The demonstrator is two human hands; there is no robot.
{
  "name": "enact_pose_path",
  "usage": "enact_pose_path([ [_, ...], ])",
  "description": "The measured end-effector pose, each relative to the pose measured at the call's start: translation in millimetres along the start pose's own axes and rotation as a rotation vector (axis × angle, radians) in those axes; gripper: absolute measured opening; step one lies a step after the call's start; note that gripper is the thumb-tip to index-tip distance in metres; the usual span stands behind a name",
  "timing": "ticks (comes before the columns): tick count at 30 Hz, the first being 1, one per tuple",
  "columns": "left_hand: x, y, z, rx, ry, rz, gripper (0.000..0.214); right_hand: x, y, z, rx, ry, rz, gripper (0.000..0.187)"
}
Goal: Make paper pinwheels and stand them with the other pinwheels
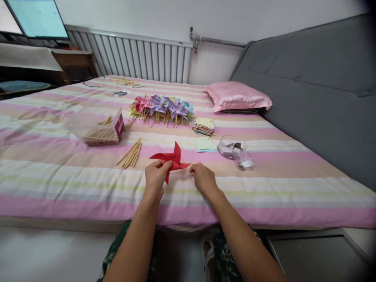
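Observation:
A red paper pinwheel (175,157) with pointed blades is held up over the near part of the bed. My left hand (155,176) pinches it near its centre, thumb on top. At the tip of its right blade is my right hand (202,177), fingers closed together against that point; whether anything else is between them is hidden. Several thin wooden sticks (131,154) lie loose to the left of my left hand. Beyond the pinwheel, a pale green paper square (205,144) rests on the striped sheet.
A clear plastic box (119,125) of sticks stands at left. Finished pinwheels (158,105) on sticks are bunched farther back, beside a stack of coloured paper (203,126). Clear tubs (230,147) of small parts sit at right. A pink pillow (237,96) lies near the grey headboard (308,78).

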State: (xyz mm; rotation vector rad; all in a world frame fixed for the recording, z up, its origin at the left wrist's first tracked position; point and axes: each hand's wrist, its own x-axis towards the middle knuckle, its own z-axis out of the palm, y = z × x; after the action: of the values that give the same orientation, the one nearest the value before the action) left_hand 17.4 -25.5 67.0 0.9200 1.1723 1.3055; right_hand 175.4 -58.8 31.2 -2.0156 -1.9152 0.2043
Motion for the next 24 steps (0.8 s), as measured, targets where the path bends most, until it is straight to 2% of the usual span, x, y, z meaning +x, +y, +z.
enact_pose_path([
  [12,-2.7,3.0,0.3,0.019,0.004,-0.007,0.012,0.9,-2.3,5.2,-0.016,0.003,-0.006,0.022],
  [24,-3.0,4.2,-1.6,0.008,0.001,-0.017,0.013,2.1,-2.1,6.8,0.114,0.025,0.053,0.025],
])
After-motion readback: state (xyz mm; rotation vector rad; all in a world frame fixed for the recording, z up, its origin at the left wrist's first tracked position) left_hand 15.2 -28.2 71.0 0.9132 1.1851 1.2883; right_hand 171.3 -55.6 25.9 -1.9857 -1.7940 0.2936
